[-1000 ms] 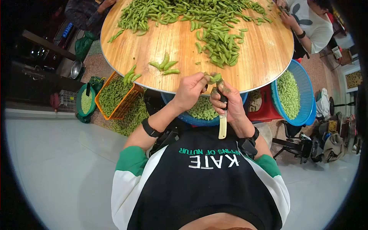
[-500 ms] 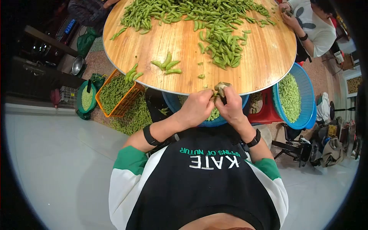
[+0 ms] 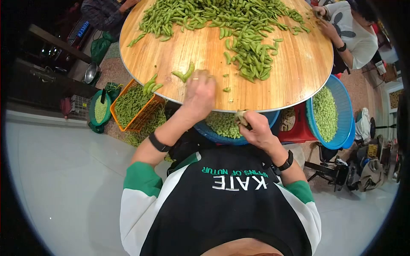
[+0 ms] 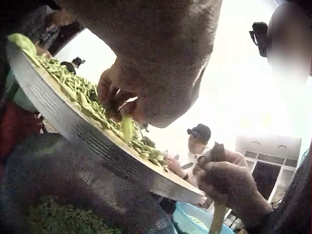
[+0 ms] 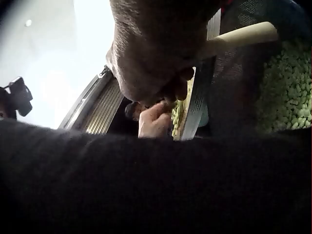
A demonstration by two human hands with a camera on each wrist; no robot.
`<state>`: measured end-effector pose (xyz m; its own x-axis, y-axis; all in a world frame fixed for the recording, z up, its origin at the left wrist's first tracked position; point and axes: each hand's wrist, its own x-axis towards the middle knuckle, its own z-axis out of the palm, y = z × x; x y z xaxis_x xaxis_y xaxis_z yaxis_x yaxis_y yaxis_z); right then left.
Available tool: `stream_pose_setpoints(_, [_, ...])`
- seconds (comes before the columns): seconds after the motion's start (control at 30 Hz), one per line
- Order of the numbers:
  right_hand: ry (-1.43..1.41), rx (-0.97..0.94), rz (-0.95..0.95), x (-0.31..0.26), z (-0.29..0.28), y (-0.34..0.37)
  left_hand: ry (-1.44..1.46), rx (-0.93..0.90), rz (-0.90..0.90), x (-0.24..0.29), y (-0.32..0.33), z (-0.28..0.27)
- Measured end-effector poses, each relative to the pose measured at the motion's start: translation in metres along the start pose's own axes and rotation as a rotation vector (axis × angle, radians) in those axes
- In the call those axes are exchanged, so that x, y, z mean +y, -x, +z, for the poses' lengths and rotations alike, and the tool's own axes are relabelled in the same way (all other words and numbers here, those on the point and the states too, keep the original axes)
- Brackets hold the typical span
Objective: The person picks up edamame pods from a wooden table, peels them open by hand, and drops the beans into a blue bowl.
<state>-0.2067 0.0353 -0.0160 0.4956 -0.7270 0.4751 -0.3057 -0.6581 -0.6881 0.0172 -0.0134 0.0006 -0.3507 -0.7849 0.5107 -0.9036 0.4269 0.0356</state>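
Left hand low over the pods, right hand round a tool

At far left, a green basin [image 3: 94,112] of pale beans stood near the orange crate [image 3: 146,117], which was filled with pods. Three loose pods [image 3: 150,86] lay at the edge of the round table [image 3: 299,72], above that crate. Farther right, two more pods [image 3: 184,75] lay just beside your left hand [image 3: 200,94]. That hand reached low over the wood, blurred in the head view; the left wrist view showed its fingers bent downward, a small gap between them, with a single green pod [image 4: 127,128] right at the tips — whether you pinched it or only touched it, I cannot tell.

Behind it spread the big pile of pods [image 3: 205,15], with an arm of it running toward you. Below the table edge sat a blue basin [image 3: 213,137] of shelled beans. Your right hand [image 3: 257,130] was by the table's near edge, its fingers curled closed round a tool [image 5: 246,39] — the pale end stuck out of your fist. At far right, a blue basket [image 3: 344,113] held more shelled beans, and another person [image 3: 364,48] sat at the table.
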Motion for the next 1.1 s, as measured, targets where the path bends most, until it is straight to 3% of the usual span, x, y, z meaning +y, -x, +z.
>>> stream_pose_setpoints(0.07, [0.012,0.034,-0.007,0.003,0.005,-0.002,0.261,0.048,0.083,0.015,-0.011,0.018])
stream_pose_setpoints(0.17, [0.053,0.04,-0.027,0.007,0.007,-0.002,0.257,-0.014,0.235,0.038,-0.021,0.036])
stream_pose_setpoints(0.23, [0.009,0.04,-0.037,0.006,0.01,-0.002,0.203,0.018,0.318,0.024,-0.024,0.056])
stream_pose_setpoints(0.37, [-0.003,0.032,-0.075,0.009,0.009,0.0,-0.158,-0.155,0.203,-0.025,-0.022,0.043])
stream_pose_setpoints(0.43, [-0.003,0.081,-0.059,0.013,0.007,0.003,-0.31,-0.217,-0.008,-0.052,-0.015,0.038])
stream_pose_setpoints(0.57, [-0.007,0.11,-0.055,0.015,0.003,0.004,-0.385,-0.298,-0.129,-0.066,-0.028,0.014])
stream_pose_setpoints(0.63, [-0.048,0.094,0.002,0.013,0.006,0.003,-0.112,-0.032,-0.031,-0.052,-0.055,0.027])
stream_pose_setpoints(0.67, [-0.088,0.075,0.06,0.012,0.008,0.002,0.122,-0.053,-0.135,-0.049,-0.065,0.051])
stream_pose_setpoints(0.8, [-0.145,0.076,0.17,0.002,0.0,-0.002,0.186,-0.138,-0.216,-0.024,-0.087,0.075])
stream_pose_setpoints(0.9, [-0.277,0.105,0.238,0.01,0.003,0.006,0.179,-0.09,-0.224,-0.027,-0.084,0.089])
stream_pose_setpoints(0.97, [-0.261,0.068,0.156,0.015,0.004,0.007,0.235,0.02,-0.19,-0.033,-0.077,0.091])
stream_pose_setpoints(1.0, [-0.263,0.067,0.156,0.016,0.003,0.006,0.234,0.019,-0.191,-0.031,-0.074,0.082])
stream_pose_setpoints(1.07, [-0.198,-0.045,0.107,0.015,0.0,0.003,0.605,-0.143,-0.354,-0.019,-0.066,0.05])
stream_pose_setpoints(1.1, [-0.2,-0.045,0.111,0.012,-0.001,0.001,0.607,-0.147,-0.355,-0.015,-0.06,0.039])
